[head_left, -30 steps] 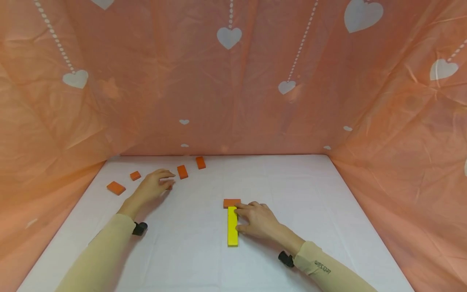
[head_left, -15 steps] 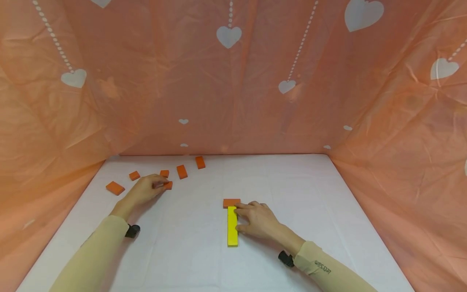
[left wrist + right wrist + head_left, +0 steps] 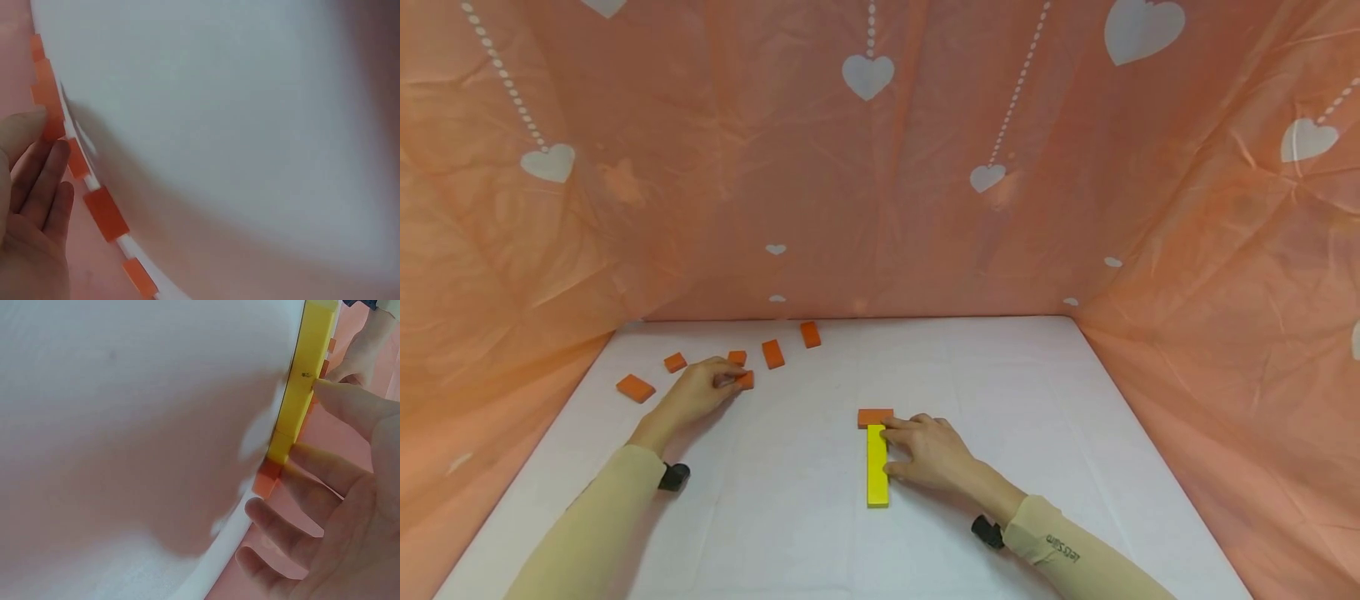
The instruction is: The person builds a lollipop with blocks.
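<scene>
On the white table, in the head view, my left hand (image 3: 696,388) pinches a small orange block (image 3: 747,380) between thumb and fingertips. The left wrist view shows the thumb on that block's face (image 3: 54,127). Just behind it lies another orange block (image 3: 737,357). Nearer the middle, a long yellow block (image 3: 877,467) points toward me, with an orange block (image 3: 872,417) set crosswise against its far end. My right hand (image 3: 932,454) rests against the right side of the yellow block. Its thumb and extended fingers touch that side, and a fingertip reaches the crosswise block.
Further orange blocks lie at the back left: one flat block (image 3: 636,387), a smaller one (image 3: 675,362), and two upright-looking ones, (image 3: 772,353) nearer and a farther block (image 3: 810,334). A pink curtain (image 3: 880,208) with hearts surrounds the white table (image 3: 1037,400) on three sides.
My left hand has drawn back slightly to the left and lower and now pinches the small orange block, uncovering the one behind it. The right hand has stayed against the yellow block.
</scene>
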The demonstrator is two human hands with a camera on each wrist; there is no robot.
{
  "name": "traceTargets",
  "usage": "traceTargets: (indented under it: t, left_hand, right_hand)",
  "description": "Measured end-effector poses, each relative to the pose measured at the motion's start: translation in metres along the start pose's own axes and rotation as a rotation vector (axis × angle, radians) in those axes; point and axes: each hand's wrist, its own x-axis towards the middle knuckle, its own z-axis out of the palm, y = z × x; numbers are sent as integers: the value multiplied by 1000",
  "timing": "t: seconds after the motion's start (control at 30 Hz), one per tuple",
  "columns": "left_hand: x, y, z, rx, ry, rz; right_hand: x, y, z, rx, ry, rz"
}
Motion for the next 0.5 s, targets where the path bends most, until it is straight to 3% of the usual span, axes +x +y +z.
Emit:
traceTargets:
  t: [0.23, 0.5]
  left_hand:
    - [8, 15, 8, -62, 28, 18]
    - [23, 48, 18, -136, 39, 40]
  right_hand:
    - [0, -1, 0, -2, -12, 3]
    - [0, -1, -1, -14, -14, 3]
